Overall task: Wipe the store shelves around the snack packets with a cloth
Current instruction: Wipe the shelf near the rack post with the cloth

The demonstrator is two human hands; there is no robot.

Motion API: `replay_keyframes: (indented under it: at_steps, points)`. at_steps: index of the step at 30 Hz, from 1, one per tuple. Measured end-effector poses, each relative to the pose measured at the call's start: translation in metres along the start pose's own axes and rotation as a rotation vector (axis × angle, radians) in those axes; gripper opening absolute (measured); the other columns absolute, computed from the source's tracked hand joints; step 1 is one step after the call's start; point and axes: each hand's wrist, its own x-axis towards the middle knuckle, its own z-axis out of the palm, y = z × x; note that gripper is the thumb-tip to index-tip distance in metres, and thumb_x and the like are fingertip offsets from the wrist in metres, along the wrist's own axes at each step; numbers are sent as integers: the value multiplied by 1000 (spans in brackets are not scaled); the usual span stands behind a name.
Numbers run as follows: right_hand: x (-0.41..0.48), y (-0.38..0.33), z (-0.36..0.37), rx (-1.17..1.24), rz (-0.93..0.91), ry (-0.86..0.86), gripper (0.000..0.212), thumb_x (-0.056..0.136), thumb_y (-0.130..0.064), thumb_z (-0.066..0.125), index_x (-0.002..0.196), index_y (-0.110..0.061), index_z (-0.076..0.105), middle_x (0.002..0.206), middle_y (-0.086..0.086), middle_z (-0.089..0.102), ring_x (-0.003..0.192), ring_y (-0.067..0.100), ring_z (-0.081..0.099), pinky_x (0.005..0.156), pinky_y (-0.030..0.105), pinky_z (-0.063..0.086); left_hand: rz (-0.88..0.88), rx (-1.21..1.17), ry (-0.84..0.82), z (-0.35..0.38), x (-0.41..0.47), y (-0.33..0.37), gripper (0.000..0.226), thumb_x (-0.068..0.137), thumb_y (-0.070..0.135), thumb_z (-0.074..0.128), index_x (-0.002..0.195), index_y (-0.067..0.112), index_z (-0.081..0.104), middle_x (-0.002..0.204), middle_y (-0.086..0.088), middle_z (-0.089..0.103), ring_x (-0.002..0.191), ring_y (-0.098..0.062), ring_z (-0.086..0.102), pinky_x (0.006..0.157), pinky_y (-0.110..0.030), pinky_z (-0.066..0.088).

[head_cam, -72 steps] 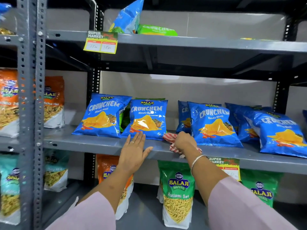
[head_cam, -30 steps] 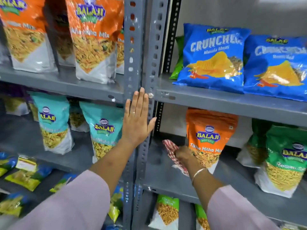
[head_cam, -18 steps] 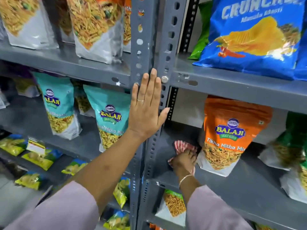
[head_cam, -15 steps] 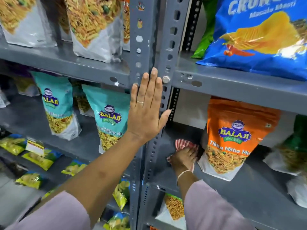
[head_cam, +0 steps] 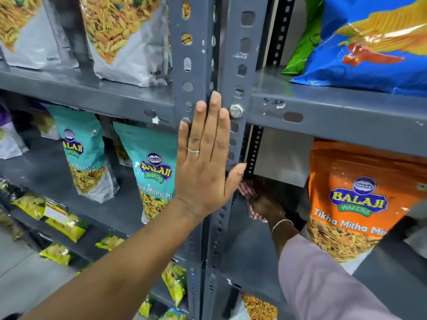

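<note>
My left hand (head_cam: pixel 205 162) lies flat and open against the grey perforated upright post (head_cam: pixel 196 65), fingers pointing up. My right hand (head_cam: pixel 265 205) reaches deep into the lower right shelf (head_cam: pixel 249 250) and presses a red-and-white striped cloth (head_cam: pixel 248 192) onto its surface near the back left corner. The cloth is partly hidden by the post and my hand. An orange Balaji snack packet (head_cam: pixel 355 204) stands upright just right of that hand.
Teal Balaji packets (head_cam: pixel 152 167) stand on the left bay's shelf. A blue Crunchem bag (head_cam: pixel 369 47) and a green bag (head_cam: pixel 305 47) lie on the upper right shelf (head_cam: pixel 335 112). White-bottomed mix packets (head_cam: pixel 124 42) sit upper left. Small yellow packets (head_cam: pixel 62 222) lie lower left.
The view has moved closer to the post. My right hand has pushed the cloth further back and left on the lower shelf. My left hand stays flat on the post.
</note>
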Motion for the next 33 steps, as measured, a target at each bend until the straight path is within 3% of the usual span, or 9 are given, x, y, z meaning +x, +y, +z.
replay_keyframes:
  at_steps: [3, 5, 7, 14, 19, 22, 26, 30, 33]
  points:
    - [-13, 8, 5, -192, -75, -82, 52, 101, -14, 36, 149, -6, 17, 151, 3, 25, 142, 24, 25, 89, -12, 28, -13, -4, -12, -1, 1, 1, 66, 96, 46, 6, 144, 11, -22, 150, 3, -30, 141, -19, -17, 116, -41, -4]
    - [-28, 15, 5, -342, -81, -155, 56, 97, -35, 42, 148, -31, 20, 158, -3, 23, 144, 23, 25, 119, 20, 19, -19, -11, -17, -2, 1, 1, 65, 96, 46, 7, 144, 13, -23, 150, 4, -31, 141, -18, -18, 116, -41, -4]
    - [-45, 23, 6, -389, -60, -195, 54, 94, -34, 49, 145, -32, 31, 156, -6, 27, 143, 19, 29, 120, 32, 21, -29, -9, -27, -3, 2, 2, 65, 96, 47, 7, 143, 13, -23, 150, 4, -32, 141, -17, -18, 116, -41, -4]
    - [-119, 20, 4, -319, -59, -347, 43, 89, -17, 61, 132, -21, 54, 143, 0, 50, 132, 20, 45, 111, 30, 33, -58, 30, -81, -7, 4, 4, 68, 96, 47, 10, 142, 14, -28, 147, 4, -37, 139, -17, -23, 116, -39, -7]
    - [-153, -17, -49, -167, 124, -868, 28, 94, 3, 46, 121, 8, 51, 90, -4, 69, 78, 1, 61, 71, 8, 48, -73, 98, -116, -10, 7, 6, 82, 91, 42, 32, 144, 12, -22, 154, -11, -24, 138, -16, -26, 115, -37, -10]
    - [-137, -24, -57, 91, 150, -505, 28, 93, 2, 48, 120, -1, 57, 104, 5, 68, 86, 14, 66, 73, 14, 54, -95, 41, -96, -14, 10, 9, 67, 95, 44, 21, 144, 0, 9, 148, -29, 24, 138, -14, -23, 115, -38, -5]
    - [-141, 1, -16, -86, 122, -100, 32, 97, -16, 48, 126, -12, 58, 131, 9, 60, 108, 26, 64, 91, 30, 54, -97, 11, -103, -15, 11, 11, 65, 95, 46, 14, 139, -2, 15, 144, -32, 30, 143, -23, -9, 115, -38, -4]
    - [-166, 22, 0, -354, -6, -312, 42, 93, -15, 54, 135, -21, 50, 142, 10, 51, 124, 26, 52, 106, 32, 40, -88, 34, -104, -17, 11, 11, 67, 95, 44, 19, 138, -7, 18, 143, -32, 32, 135, -36, 15, 115, -38, -4]
    - [-174, 13, -28, -256, 13, -654, 39, 91, -1, 53, 130, -2, 52, 126, 12, 59, 96, 11, 60, 89, 13, 50, -83, 41, -97, -18, 12, 12, 68, 92, 40, 34, 138, -9, 22, 143, -32, 33, 134, -37, 16, 115, -38, -4]
